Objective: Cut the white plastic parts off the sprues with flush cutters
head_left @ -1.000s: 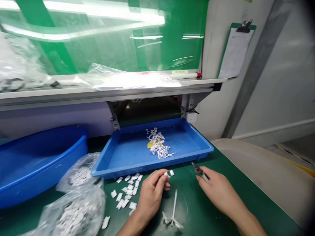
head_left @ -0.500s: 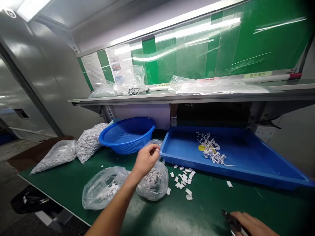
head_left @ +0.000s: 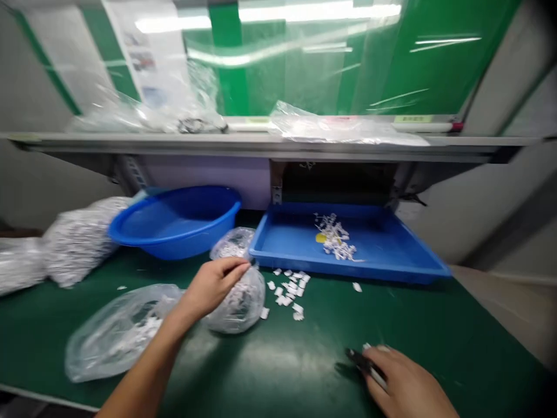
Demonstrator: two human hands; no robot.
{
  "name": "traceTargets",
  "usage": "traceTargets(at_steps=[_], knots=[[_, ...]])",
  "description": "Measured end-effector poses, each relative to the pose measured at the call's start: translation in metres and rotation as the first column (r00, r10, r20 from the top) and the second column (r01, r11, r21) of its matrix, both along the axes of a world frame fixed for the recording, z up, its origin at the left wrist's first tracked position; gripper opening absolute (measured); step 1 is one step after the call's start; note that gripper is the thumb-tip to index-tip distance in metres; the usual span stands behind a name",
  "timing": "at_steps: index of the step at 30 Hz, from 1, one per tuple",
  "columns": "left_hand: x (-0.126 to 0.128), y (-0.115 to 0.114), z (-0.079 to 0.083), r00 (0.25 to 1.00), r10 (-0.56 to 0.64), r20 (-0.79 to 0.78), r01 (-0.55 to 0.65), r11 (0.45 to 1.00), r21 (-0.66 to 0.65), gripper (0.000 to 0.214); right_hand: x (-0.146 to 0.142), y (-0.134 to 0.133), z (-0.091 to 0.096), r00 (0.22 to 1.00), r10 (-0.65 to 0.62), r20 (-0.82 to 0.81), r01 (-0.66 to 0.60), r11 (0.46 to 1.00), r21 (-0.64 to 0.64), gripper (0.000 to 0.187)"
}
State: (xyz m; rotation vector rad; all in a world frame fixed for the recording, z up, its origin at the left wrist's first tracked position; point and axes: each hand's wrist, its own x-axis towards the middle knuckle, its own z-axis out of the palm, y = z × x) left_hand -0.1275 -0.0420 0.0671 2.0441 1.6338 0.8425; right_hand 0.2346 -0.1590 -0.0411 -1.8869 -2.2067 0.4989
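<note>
- left hand (head_left: 213, 284): over the open clear bag (head_left: 237, 307) of white bits, thumb and fingertips together; can't tell if anything is pinched
- right hand (head_left: 407, 380): near right, fingers wrapped round dark-tipped cutters (head_left: 363, 363), tips pointing far left
- small white pieces (head_left: 291, 290): loose on green table (head_left: 278, 371), right of that bag, near side of blue tray (head_left: 287, 232)
- white branched sticks (head_left: 337, 241): piled in tray
- blue basin (head_left: 195, 241): far left, beside tray

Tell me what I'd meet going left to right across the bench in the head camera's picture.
Leftmost stuffed bag, translucent bag with white pieces inside, left hand, scattered white pieces, dark-tipped tool, right hand.
</note>
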Motion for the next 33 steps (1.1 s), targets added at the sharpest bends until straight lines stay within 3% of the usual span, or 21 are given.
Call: traceTargets(at_steps=[3, 5, 7, 10, 12, 14, 16, 19, 21, 23, 25, 27, 30, 33], knots=[[0.044, -0.003, -0.002, 0.973, -0.232, 0.021, 0.233, 0.971, -0.053, 0.026, -0.002, 0.004, 0.020, 1.000, 0.019, 0.015, -0.018, 1.000, -0.017, 0.026], [0.078, -0.009, -0.005, 0.892, -0.452, 0.008, 0.448, 0.882, -0.142, 0.023, -0.004, 0.005, 0.024, 0.999, 0.026, 0.021, -0.027, 1.000, 0.007, 0.025], [0.109, -0.013, -0.012, 0.801, -0.598, -0.012, 0.584, 0.785, -0.207, 0.020, -0.003, 0.005, 0.022, 1.000, 0.012, 0.004, -0.012, 0.999, 0.032, 0.025], [0.143, -0.016, -0.029, 0.742, -0.670, 0.006, 0.650, 0.718, -0.248, 0.019, 0.002, 0.008, 0.020, 0.988, -0.074, -0.134, 0.079, 0.996, 0.032, 0.022], [0.158, -0.020, -0.042, 0.729, -0.682, 0.061, 0.671, 0.693, -0.266, 0.017, 0.007, 0.012, 0.022, 0.944, -0.142, -0.298, 0.136, 0.990, -0.040, 0.016], [0.168, -0.026, -0.054, 0.737, -0.663, 0.131, 0.668, 0.687, -0.285, 0.013, 0.013, 0.017, 0.027, 0.852, -0.204, -0.482, 0.143, 0.977, -0.161, 0.011], [0.177, -0.033, -0.062, 0.764, -0.606, 0.221, 0.644, 0.696, -0.317, 0.009, 0.018, 0.020, 0.030, 0.691, -0.275, -0.669, 0.117, 0.955, -0.272, 0.007], [0.185, -0.039, -0.067, 0.781, -0.452, 0.431, 0.618, 0.663, -0.422, 0.014, 0.020, 0.021, 0.027, 0.291, -0.349, -0.891, 0.034, 0.934, -0.355, 0.015], [0.187, -0.038, -0.066, 0.757, -0.302, 0.579, 0.626, 0.591, -0.509, 0.025, 0.019, 0.020, 0.021, -0.003, -0.367, -0.930, -0.060, 0.929, -0.366, 0.021], [0.186, -0.035, -0.063, 0.687, -0.186, 0.703, 0.685, 0.489, -0.540, 0.032, 0.017, 0.020, 0.017, -0.188, -0.370, -0.910, -0.141, 0.927, -0.348, 0.023], [0.184, -0.033, -0.060, 0.593, -0.126, 0.795, 0.768, 0.386, -0.511, 0.033, 0.014, 0.022, 0.014, -0.249, -0.364, -0.897, -0.163, 0.929, -0.332, 0.024], [0.183, -0.034, -0.059, 0.513, -0.059, 0.857, 0.824, 0.312, -0.472, 0.033, 0.011, 0.023, 0.013, -0.229, -0.354, -0.907, -0.144, 0.934, -0.328, 0.027], [0.184, -0.037, -0.064, 0.430, 0.062, 0.901, 0.852, 0.302, -0.428, 0.031, 0.006, 0.026, 0.011, -0.155, -0.346, -0.925, -0.096, 0.937, -0.335, 0.033], [0.186, -0.040, -0.073, 0.364, 0.094, 0.927, 0.862, 0.342, -0.374, 0.028, 0.003, 0.029, 0.008, -0.095, -0.345, -0.934, -0.064, 0.938, -0.340, 0.036]])
